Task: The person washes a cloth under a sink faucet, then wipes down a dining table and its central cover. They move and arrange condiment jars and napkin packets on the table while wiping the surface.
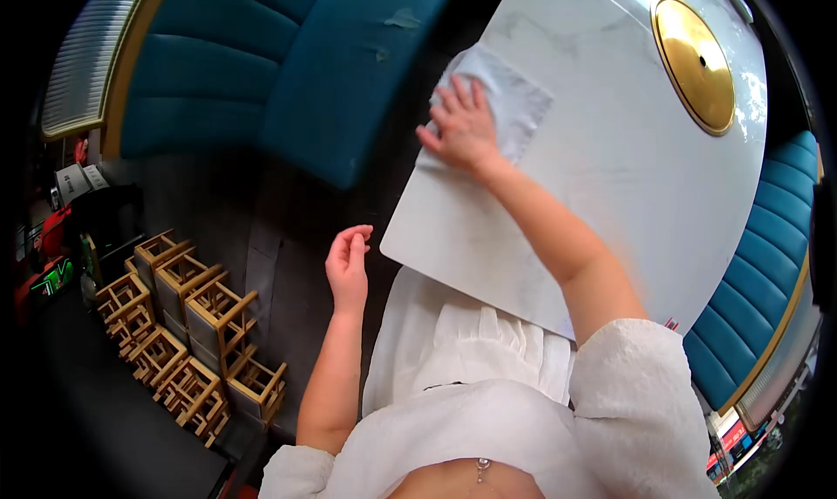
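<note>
My right hand (464,131) lies spread and flat on a pale grey-white cloth (523,107). Beneath the cloth is a white marble-patterned table (610,185), and the cloth reaches the table's left edge, partly bunched under my palm. My left hand (349,268) hangs in the air just left of the table's near corner, apart from it. Its fingers are curled together with the thumb against them, and nothing shows in them.
A round gold disc (695,65) is set on the table's far right part. Teal padded benches (349,72) stand at left and another teal bench (758,255) at right. Several wooden-framed stools (187,281) are stacked on the dark floor at lower left.
</note>
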`<state>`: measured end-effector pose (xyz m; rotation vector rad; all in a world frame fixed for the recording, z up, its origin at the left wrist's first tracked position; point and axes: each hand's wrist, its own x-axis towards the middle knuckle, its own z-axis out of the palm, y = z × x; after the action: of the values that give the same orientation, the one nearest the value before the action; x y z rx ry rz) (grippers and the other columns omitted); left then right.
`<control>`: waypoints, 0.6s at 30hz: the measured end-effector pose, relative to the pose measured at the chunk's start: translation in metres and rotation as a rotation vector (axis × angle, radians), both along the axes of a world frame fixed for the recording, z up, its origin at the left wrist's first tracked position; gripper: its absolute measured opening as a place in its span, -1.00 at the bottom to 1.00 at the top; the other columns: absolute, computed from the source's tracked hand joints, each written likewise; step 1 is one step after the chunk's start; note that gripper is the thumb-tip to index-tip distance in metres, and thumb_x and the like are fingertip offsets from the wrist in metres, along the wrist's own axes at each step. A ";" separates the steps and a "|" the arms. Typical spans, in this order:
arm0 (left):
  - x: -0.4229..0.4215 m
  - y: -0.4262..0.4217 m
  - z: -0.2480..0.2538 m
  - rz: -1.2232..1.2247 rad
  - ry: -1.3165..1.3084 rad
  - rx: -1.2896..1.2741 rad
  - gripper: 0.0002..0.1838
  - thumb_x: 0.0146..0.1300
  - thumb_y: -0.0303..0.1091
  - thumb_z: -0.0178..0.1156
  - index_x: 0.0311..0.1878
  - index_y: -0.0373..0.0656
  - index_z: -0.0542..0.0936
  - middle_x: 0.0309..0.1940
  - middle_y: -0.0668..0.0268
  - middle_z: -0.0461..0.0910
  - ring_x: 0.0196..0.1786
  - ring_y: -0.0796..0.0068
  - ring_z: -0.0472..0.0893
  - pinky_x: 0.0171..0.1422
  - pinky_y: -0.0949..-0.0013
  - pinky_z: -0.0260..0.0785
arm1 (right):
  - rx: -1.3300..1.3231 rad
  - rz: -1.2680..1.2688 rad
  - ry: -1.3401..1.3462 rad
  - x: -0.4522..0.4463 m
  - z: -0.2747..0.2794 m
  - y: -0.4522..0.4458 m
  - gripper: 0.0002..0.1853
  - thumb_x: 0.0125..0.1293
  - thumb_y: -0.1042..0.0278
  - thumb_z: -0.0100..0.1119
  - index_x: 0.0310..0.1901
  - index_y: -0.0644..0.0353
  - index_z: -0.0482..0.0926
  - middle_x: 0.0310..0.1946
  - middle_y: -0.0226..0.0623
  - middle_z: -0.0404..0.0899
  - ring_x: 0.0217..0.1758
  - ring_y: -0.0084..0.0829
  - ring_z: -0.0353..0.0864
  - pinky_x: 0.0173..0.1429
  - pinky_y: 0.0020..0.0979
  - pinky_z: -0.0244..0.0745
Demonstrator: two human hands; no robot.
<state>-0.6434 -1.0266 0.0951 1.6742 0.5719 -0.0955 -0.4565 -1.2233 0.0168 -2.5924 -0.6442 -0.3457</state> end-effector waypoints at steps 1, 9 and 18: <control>-0.001 0.005 0.003 0.013 -0.015 0.006 -0.80 0.36 -0.36 -0.04 -0.13 -0.24 0.53 -0.16 0.32 0.58 -0.12 0.59 0.52 -0.07 0.53 0.36 | 0.057 0.034 0.045 -0.040 0.004 0.020 -0.61 0.03 -0.04 0.17 -0.36 0.18 0.59 0.05 -0.21 0.44 0.33 -0.13 0.15 0.39 -0.01 -0.08; -0.011 0.002 0.001 -0.188 -0.188 0.090 -0.81 0.34 -0.42 -0.02 -0.07 -0.28 0.50 -0.21 0.39 0.52 -0.19 0.69 0.44 -0.07 0.60 0.29 | 0.125 -0.024 0.153 -0.207 0.012 0.066 -0.42 0.16 0.03 0.10 0.21 0.03 0.34 0.32 -0.17 0.14 0.43 -0.17 0.02 0.44 -0.09 -0.09; -0.013 -0.010 -0.058 -0.411 -0.178 0.834 -0.55 0.29 -0.18 0.00 0.13 -0.29 0.39 0.07 0.09 0.42 0.12 0.09 0.37 0.21 0.17 0.20 | -0.123 -0.974 0.159 -0.330 0.013 -0.166 -0.35 0.21 -0.06 0.04 0.32 -0.05 0.22 0.38 -0.08 0.01 0.43 -0.01 -0.05 0.40 0.06 -0.18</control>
<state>-0.6561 -1.0363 0.0368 2.5665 0.1075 0.0023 -0.7870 -1.3891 0.0294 -2.8279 0.7187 -0.3796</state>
